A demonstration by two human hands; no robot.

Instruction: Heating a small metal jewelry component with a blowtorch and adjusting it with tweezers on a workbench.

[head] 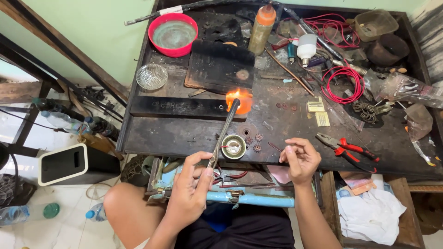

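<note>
Here the left hand [191,182] grips long tweezers [223,133] over the workbench's [184,133] near edge.

Pliers [349,150] right of small dish [233,146] — bowl [174,34] behind, far left.

Even, soft daylight; I see no hard shadows on the dark workbench [184,133]. The torch flame [239,99] blows out to white-orange and glows locally. Focus sharp at centre. Wide-angle bending at frame edges. Mild glare on the pale floor tiles [69,216].
</note>
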